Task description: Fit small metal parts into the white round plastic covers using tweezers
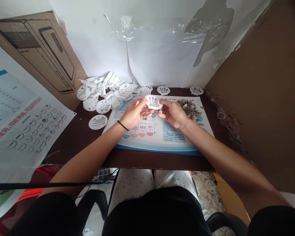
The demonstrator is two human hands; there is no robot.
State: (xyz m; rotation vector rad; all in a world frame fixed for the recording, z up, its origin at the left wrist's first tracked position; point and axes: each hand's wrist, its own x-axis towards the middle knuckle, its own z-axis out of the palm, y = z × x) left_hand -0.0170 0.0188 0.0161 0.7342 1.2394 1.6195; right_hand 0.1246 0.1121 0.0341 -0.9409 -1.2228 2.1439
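Note:
A round white plastic piece (154,102) with slots is held up between both hands above a printed sheet (147,141). My left hand (132,113) pinches its left edge with thumb and fingers. On the opposite edge, my right hand (173,113) grips it the same way. Under the hands, a few small metal parts (154,114) show on the sheet. Just right of my right hand lies a heap of small metal parts (190,109). A pile of similar white pieces (105,88) is at the back left, and one separate white piece (97,122) lies nearer.
The dark table (135,160) has its front edge above my lap. Cardboard (265,85) stands at the right, and a printed cardboard box (39,49) at the left. Two more white pieces lie by the back wall. Many white pieces (208,190) sit below the table at right.

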